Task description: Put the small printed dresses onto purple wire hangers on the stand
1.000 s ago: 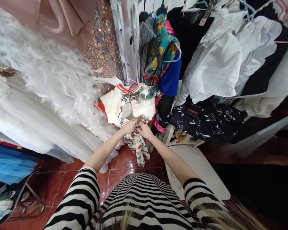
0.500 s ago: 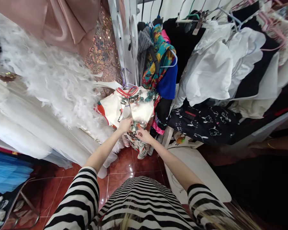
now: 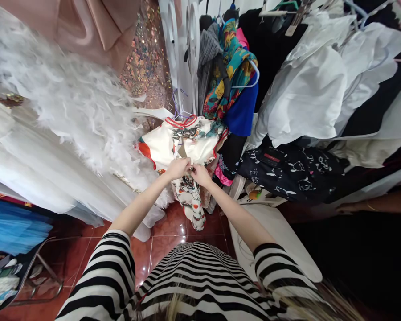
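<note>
Garment: a white printed garment (image 3: pixel 200 149) with red trim is hanging in front of the person from a purple hanger (image 3: pixel 175 104), between white feathers (image 3: pixel 87 102) and a teal flowered garment (image 3: pixel 227 82).
Collar: its red-edged neck is pointing up and away from the wearer of the striped sleeves (image 3: pixel 102 272).
Long axis: it is running from collar down toward the red tiled floor (image 3: pixel 169 225), the narrow lower end leaning slightly to the person's right.
Left hand (image 3: pixel 179 168): its fingertips are pinching cloth at the garment's middle front, below the gap.
Right hand (image 3: pixel 201 174): it is pinching cloth just beside the left; the exact bit is too small to tell.
</note>
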The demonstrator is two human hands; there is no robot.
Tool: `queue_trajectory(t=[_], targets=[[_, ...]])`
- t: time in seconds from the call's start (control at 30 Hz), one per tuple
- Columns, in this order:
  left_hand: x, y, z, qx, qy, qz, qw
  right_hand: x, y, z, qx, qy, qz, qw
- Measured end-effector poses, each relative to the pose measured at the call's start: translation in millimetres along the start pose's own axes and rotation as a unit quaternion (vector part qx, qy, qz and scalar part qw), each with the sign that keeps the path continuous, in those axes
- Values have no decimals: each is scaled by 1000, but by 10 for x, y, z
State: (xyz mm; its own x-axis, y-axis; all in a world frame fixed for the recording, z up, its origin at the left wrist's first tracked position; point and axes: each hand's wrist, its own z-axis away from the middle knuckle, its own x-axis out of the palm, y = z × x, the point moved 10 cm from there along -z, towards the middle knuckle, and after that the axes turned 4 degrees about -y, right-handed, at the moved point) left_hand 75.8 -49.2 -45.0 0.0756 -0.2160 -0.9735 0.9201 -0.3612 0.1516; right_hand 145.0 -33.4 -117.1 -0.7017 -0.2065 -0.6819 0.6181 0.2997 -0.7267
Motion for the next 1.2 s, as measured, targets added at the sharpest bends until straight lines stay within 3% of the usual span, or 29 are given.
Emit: queue_trajectory(t=[0.2, 0.47, 0.63, 0.83, 0.9, 1.07, 1.2], targets=[[27, -172, 2, -40, 8, 1, 999, 197, -25, 43, -30, -42, -24, 998], [-102, -320, -110, -104, 23, 2, 994, 211, 129, 198, -44, -59, -46, 996], [-253, -302, -182, -122, 42, -17, 992, 158, 164, 217, -54, -68, -48, 995], [-421, -202, -265, -114, 69, -24, 991, 61, 231, 190, -16, -95, -36, 995], [-485, -151, -281, -110, 78, -22, 991, -59, 183, 114, -19, -73, -41, 996], [-533, 36, -303, -86, 51, -46, 994, -543, -28, -180, -29, 80, -42, 995], [-525, 71, -299, -91, 35, -64, 993, -537, -152, -347, -25, 69, -3, 997]])
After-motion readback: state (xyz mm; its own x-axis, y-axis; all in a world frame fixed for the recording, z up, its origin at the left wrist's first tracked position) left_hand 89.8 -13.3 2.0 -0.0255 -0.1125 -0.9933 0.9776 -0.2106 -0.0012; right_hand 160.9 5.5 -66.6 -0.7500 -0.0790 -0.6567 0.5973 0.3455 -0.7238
